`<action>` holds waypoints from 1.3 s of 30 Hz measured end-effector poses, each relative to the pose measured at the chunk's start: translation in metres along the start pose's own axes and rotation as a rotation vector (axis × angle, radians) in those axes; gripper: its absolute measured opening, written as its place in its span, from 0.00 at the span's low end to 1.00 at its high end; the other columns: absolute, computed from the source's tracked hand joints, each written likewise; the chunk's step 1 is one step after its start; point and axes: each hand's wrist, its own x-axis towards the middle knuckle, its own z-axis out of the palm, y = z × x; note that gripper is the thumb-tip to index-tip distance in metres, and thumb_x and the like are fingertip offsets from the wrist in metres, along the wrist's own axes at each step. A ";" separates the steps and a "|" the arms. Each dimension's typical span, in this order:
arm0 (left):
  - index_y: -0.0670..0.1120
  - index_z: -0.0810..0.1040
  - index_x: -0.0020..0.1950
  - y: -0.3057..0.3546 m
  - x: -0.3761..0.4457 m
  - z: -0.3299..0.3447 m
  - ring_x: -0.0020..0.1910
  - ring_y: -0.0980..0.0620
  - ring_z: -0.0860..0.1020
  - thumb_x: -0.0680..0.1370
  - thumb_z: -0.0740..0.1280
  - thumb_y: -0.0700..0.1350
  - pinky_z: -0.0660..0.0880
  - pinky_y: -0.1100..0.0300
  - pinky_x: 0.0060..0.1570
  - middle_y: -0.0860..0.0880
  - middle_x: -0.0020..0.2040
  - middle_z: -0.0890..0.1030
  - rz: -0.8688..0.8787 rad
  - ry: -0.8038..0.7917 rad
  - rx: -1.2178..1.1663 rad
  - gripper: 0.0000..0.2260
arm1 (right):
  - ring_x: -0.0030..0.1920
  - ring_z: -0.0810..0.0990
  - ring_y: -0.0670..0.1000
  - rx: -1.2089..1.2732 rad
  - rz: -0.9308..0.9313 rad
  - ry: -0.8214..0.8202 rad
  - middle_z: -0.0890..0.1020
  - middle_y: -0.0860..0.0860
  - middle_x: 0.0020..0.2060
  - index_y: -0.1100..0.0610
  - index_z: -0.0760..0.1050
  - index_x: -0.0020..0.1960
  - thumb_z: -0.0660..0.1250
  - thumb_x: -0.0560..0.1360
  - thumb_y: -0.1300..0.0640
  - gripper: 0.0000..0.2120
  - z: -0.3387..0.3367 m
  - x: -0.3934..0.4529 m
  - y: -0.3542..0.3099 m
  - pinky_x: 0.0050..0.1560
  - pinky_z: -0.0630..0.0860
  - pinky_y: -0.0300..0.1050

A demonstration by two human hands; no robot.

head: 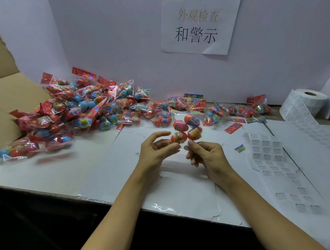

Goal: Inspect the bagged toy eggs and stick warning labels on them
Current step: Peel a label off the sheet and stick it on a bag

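Your left hand (157,149) and right hand (204,153) pinch one egg bag (187,132) unlabelled as far as I can see, big pile (81,112) waiting at 10 o'clock.

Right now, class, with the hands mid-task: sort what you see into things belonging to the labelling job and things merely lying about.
Belongs to the job:
- held bag of eggs, pinched by left hand and right hand
- pile of bagged eggs
- warning label sheet
- label roll

Just lying about:
- cardboard box
- loose header cards
- wall sign
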 end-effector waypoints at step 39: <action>0.38 0.85 0.49 -0.003 -0.012 0.008 0.41 0.48 0.81 0.78 0.74 0.41 0.78 0.53 0.45 0.38 0.43 0.84 -0.027 -0.156 0.368 0.06 | 0.37 0.79 0.58 -0.103 0.016 0.035 0.82 0.66 0.37 0.66 0.83 0.40 0.77 0.69 0.50 0.17 -0.008 0.002 0.003 0.41 0.77 0.50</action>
